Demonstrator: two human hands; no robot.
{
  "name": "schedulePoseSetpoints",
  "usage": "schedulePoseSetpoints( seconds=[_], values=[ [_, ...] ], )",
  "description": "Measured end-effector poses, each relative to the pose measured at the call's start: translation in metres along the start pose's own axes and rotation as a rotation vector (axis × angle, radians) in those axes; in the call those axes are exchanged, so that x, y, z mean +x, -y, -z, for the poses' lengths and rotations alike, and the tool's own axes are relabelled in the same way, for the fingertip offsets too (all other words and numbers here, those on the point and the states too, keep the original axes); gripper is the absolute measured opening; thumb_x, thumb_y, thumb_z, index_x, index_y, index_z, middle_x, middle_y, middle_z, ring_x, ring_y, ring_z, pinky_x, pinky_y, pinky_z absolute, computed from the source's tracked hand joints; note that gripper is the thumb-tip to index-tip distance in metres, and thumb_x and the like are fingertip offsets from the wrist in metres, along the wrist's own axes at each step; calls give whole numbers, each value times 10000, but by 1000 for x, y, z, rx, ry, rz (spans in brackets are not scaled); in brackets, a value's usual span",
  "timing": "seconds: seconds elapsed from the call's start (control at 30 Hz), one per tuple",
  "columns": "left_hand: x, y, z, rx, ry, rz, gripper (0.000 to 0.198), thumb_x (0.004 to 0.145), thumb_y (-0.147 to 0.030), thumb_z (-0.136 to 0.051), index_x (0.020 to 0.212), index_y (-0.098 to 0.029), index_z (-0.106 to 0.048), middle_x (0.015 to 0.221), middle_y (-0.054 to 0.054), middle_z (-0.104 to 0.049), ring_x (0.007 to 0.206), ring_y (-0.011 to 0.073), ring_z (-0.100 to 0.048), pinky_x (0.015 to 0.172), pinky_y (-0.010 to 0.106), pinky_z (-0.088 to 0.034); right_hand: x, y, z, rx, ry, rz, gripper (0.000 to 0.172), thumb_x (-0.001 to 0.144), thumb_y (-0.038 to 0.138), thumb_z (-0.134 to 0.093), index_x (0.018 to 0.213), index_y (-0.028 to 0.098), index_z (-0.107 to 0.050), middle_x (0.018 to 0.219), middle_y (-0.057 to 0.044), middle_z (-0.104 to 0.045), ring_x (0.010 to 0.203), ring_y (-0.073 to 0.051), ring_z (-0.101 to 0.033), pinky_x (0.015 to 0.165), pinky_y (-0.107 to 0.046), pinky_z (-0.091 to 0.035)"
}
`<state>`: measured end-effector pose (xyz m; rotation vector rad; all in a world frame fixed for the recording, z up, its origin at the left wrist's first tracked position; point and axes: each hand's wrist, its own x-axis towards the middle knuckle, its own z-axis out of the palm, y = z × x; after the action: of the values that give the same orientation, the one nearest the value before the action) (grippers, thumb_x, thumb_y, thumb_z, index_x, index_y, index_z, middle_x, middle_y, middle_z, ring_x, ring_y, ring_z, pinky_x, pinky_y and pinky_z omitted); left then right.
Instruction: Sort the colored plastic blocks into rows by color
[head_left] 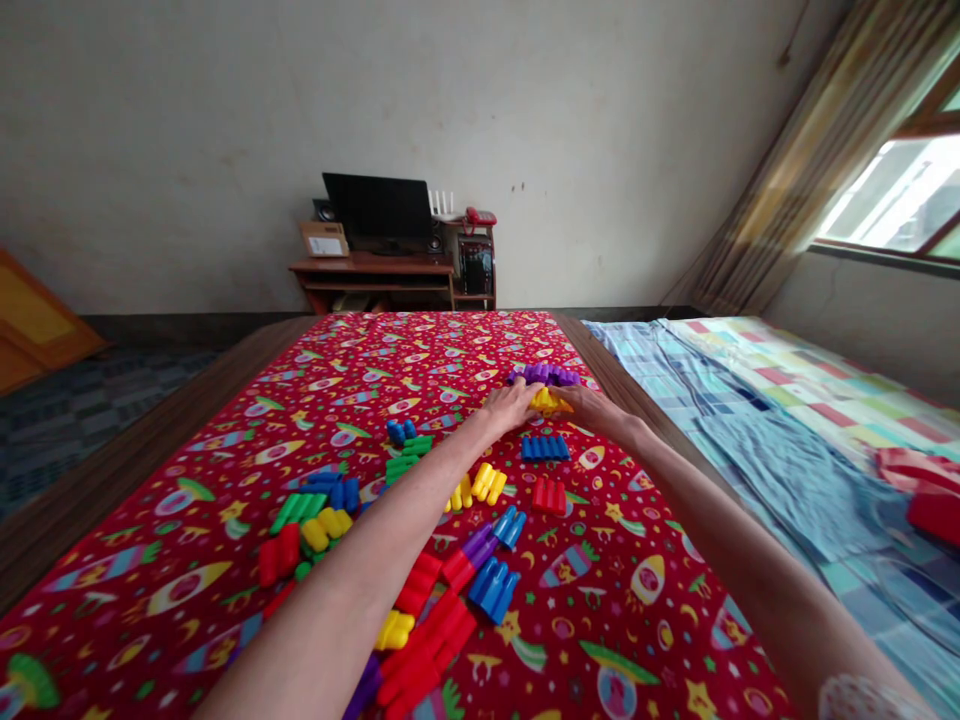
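Observation:
Both arms stretch forward over a red cloth to a row of yellow toy blocks. My left hand closes on the row's left side, and my right hand grips it from the right, with some fingers hidden. Just behind them lies a row of purple toy blocks. Nearer to me, a row of blue toy blocks lies below the hands, and a short row of red toy blocks sits closer still.
Loose yellow blocks, blue blocks, red blocks and green blocks lie scattered around my left forearm. The patterned red cloth covers the surface. A desk with a monitor stands by the wall; a checked bed is at right.

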<state>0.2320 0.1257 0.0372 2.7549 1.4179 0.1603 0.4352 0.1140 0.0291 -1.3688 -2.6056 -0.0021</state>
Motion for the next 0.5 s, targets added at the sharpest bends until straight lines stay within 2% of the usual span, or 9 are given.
schedulePoseSetpoints(
  seconds=[0.13,0.27,0.37,0.5],
  values=[
    [-3,1,2,-5,-5,-14,596,903,-410,-588,1449,-290,-380,1299,109,-530,1064,294,-632,856,343,-480,-9,2,10,-20,6,-42,405,889,251,-639,1278,155,-577,1140,-153,-686,1020,-248,-665,836,-329,-524],
    [-5,6,4,-30,-20,-21,653,894,-431,-597,1473,-283,-335,1331,112,-525,1080,292,-631,870,345,-487,-15,-1,15,-51,13,-80,391,906,265,-607,1288,183,-584,1143,-125,-700,1004,-246,-672,802,-324,-532],
    [-5,11,2,-52,-32,-24,665,897,-385,-595,1484,-272,-304,1367,118,-518,1153,290,-600,907,347,-481,-16,-6,15,-52,17,-83,438,912,311,-600,1319,152,-569,1184,-153,-687,1030,-272,-668,805,-340,-533],
    [-6,15,-1,-71,-35,-45,589,916,-289,-561,1463,-266,-342,1413,100,-507,1220,258,-565,965,327,-454,-16,-10,13,-37,-23,-62,484,905,321,-613,1358,161,-551,1188,-161,-687,1054,-281,-666,849,-349,-524]
  ],
)
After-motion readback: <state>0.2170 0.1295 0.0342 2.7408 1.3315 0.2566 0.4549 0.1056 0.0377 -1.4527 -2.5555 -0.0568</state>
